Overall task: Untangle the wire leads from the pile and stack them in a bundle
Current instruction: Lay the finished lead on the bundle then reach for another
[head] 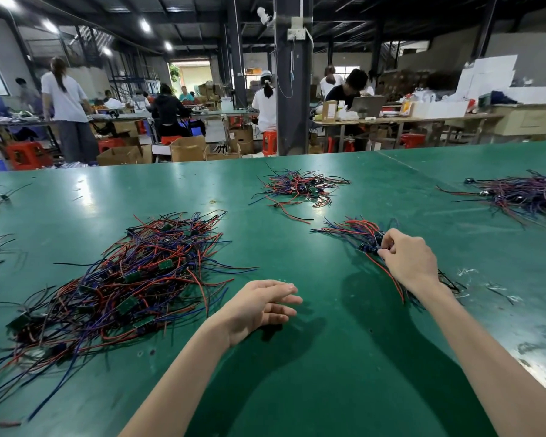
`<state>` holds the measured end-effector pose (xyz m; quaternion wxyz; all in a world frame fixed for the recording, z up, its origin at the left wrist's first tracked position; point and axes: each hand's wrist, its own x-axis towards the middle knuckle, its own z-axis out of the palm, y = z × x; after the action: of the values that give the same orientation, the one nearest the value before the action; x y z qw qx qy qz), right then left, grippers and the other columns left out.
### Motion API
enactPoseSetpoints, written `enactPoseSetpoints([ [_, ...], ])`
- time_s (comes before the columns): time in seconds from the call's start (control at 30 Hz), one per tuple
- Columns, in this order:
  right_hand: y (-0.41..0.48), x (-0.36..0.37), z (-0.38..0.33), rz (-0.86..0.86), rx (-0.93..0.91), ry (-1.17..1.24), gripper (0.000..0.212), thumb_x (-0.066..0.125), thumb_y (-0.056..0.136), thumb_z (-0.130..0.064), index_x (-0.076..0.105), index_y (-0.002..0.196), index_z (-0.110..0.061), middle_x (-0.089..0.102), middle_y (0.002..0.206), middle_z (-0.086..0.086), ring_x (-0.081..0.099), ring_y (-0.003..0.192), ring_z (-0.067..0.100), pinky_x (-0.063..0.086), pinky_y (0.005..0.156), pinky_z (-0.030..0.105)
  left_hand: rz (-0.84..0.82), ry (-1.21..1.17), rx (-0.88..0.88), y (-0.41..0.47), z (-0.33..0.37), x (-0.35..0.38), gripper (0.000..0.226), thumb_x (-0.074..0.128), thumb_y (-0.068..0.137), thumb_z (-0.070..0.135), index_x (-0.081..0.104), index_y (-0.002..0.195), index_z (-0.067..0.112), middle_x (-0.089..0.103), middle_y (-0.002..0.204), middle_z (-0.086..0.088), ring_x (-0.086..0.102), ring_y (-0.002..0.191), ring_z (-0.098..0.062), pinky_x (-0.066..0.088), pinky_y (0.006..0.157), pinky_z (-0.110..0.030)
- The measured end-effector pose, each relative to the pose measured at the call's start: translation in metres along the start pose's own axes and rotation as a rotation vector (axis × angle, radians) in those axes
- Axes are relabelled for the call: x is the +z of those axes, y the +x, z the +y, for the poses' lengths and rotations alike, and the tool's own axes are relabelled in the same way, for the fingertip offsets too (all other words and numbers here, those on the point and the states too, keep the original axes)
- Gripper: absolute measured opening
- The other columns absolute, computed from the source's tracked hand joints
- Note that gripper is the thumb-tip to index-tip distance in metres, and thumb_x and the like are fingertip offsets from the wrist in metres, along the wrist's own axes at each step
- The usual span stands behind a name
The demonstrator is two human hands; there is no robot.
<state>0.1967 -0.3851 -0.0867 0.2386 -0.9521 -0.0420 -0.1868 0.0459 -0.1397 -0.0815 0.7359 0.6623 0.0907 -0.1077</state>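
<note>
A big tangled pile of wire leads (133, 279), red, blue and black with small green boards, lies on the green table (297, 373) at the left. A smaller, roughly aligned bundle of wire leads (356, 231) lies to the right of centre. My right hand (407, 258) pinches the bundle's near end with curled fingers; part of the bundle runs under the hand and wrist. My left hand (259, 307) hovers just right of the big pile, fingers relaxed and holding nothing.
Another small heap of leads (300, 187) lies further back, and a larger one (524, 193) at the far right. A rubber band (213, 202) lies mid-table. Stray leads sit at the left edge. People work at benches behind the table.
</note>
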Motion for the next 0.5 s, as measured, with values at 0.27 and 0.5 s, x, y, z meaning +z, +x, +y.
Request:
enactPoseSetpoints([
  [0.27, 0.001, 0.005, 0.002, -0.089, -0.058, -0.179, 0.006, 0.064, 0.087, -0.025, 0.065, 0.091, -0.021, 0.067, 0.099, 0.012, 0.058, 0.097, 0.033, 0.046, 0.078, 0.035, 0.002, 0.032, 0.0, -0.003, 0.0, 0.0, 0.018, 0.055, 0.095, 0.017, 0.061, 0.106, 0.004, 0.07, 0.095, -0.007, 0.062, 0.066, -0.013, 0.052, 0.061, -0.019],
  [0.5, -0.012, 0.014, -0.012, 0.014, -0.163, -0.405, 0.015, 0.056, 0.089, -0.022, 0.063, 0.101, -0.017, 0.064, 0.106, 0.007, 0.049, 0.107, 0.029, 0.037, 0.086, 0.036, 0.059, 0.005, 0.054, -0.003, 0.001, 0.0, 0.019, 0.057, 0.094, 0.013, 0.06, 0.108, 0.001, 0.07, 0.093, -0.009, 0.061, 0.063, -0.014, 0.053, 0.057, -0.021],
])
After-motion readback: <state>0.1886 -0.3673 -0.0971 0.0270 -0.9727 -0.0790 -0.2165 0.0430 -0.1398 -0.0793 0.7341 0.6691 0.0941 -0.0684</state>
